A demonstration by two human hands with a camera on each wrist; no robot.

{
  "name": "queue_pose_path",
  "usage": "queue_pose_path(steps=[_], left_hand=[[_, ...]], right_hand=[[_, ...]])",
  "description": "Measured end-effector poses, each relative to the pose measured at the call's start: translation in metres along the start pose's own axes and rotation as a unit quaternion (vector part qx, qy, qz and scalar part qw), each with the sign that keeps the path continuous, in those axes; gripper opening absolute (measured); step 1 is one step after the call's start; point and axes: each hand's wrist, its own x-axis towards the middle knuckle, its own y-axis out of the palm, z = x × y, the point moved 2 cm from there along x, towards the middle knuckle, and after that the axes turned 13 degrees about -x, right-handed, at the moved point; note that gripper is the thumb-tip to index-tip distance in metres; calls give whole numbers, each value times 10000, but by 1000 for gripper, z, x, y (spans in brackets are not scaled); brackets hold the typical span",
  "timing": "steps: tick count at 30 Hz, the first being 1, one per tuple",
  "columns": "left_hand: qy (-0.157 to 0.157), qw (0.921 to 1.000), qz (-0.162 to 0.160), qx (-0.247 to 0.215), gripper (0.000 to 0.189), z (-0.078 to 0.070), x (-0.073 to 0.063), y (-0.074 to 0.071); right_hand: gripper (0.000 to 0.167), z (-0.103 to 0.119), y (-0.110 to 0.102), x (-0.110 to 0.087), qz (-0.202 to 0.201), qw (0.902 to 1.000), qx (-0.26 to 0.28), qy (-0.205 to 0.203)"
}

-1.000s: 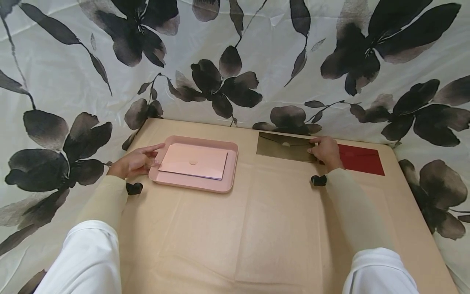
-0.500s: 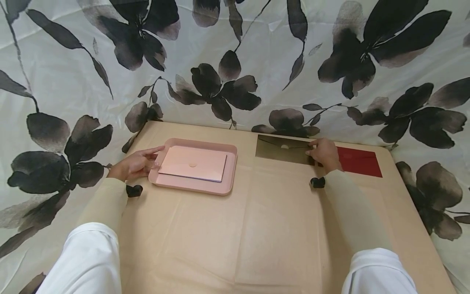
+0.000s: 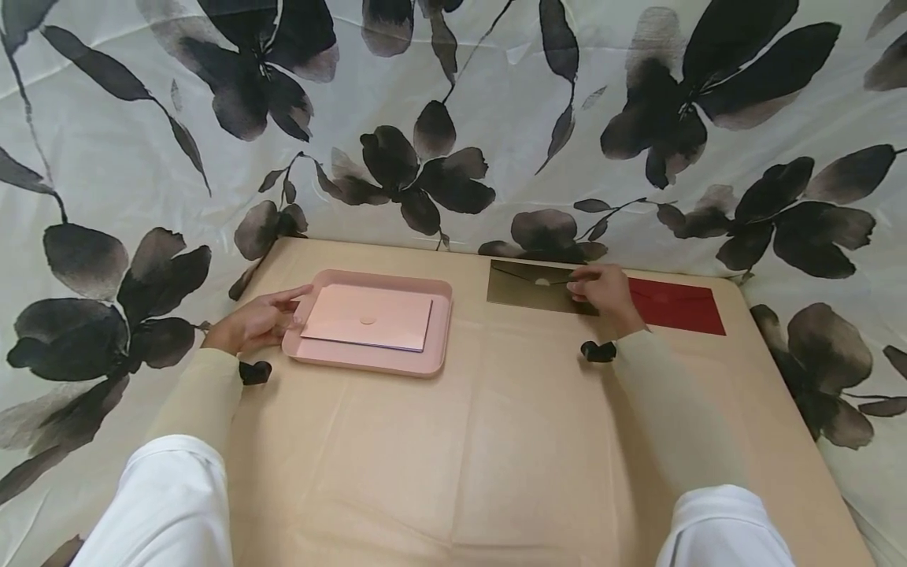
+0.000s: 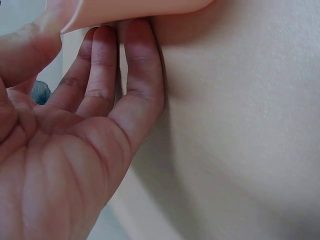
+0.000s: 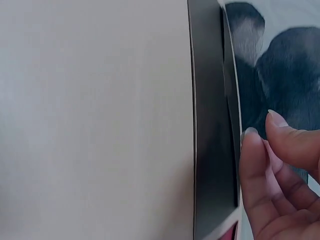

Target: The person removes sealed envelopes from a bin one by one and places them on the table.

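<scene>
At the tray's left edge, my left hand (image 3: 253, 323) grips the pink tray (image 3: 368, 364); in the left wrist view the thumb lies at its rim (image 4: 140, 9) and the fingertips tuck under it. A pink envelope (image 3: 354, 307) with a round seal lies flat in the tray. Over the right end of an olive envelope (image 3: 523, 290) is my right hand (image 3: 608, 298), hiding part of it. In the right wrist view its thumb and index finger (image 5: 256, 175) are loosely bent with a gap between the tips, beside the envelope's edge, holding nothing.
A red envelope (image 3: 676, 307) lies to the right of the olive one, partly behind my right hand. Beige cloth covers the table (image 3: 453, 457). A floral curtain (image 3: 524, 126) rises along the table's back edge.
My right hand has shifted slightly left over the olive envelope. The left hand stays at the tray, and the head view has turned a little.
</scene>
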Motion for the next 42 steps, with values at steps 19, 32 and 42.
queue_pose_path(steps=[19, 32, 42], left_hand=[[147, 9995, 248, -162, 85, 2, -2, 0], [164, 9995, 258, -67, 85, -2, -1, 2], [119, 9996, 228, -99, 85, 0, -2, 2]], right_hand=[[27, 26, 41, -17, 565, 9943, 681, -596], [22, 44, 57, -31, 573, 9934, 496, -859], [21, 62, 70, -42, 762, 9899, 805, -884]])
